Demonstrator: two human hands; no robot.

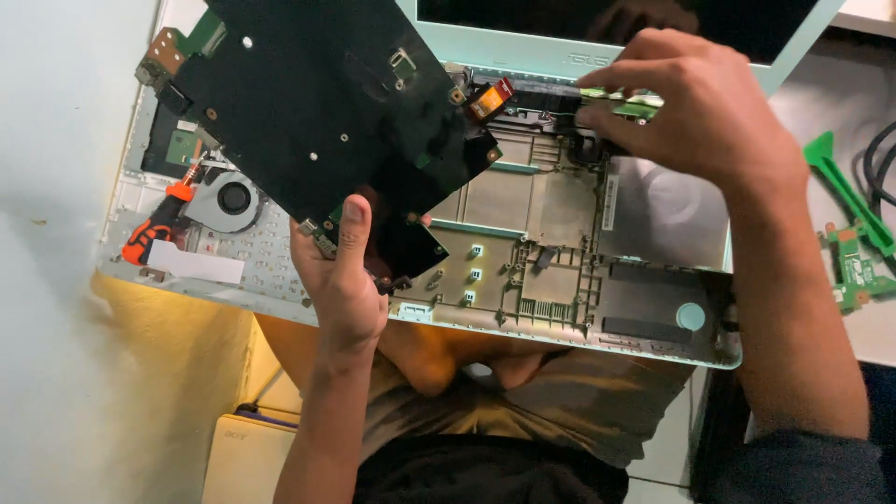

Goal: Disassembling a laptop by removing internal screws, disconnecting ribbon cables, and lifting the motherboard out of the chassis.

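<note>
Black circuit board (327,103) tilts off chassis (560,280), left hand (341,280) gripping edge.

Circuit board (317,103) cut off by top edge; its lower corner hid behind left hand (341,280). Laptop screen (597,23) mostly out of frame above. Right hand (691,107) covered part of green strip (621,101); fingertips' contact point hidden. Fan (231,199) partly under board. Black cable (875,159) and small green board (859,271) clipped at right edge. Screwdriver (159,219) tip too small to tell.
</note>
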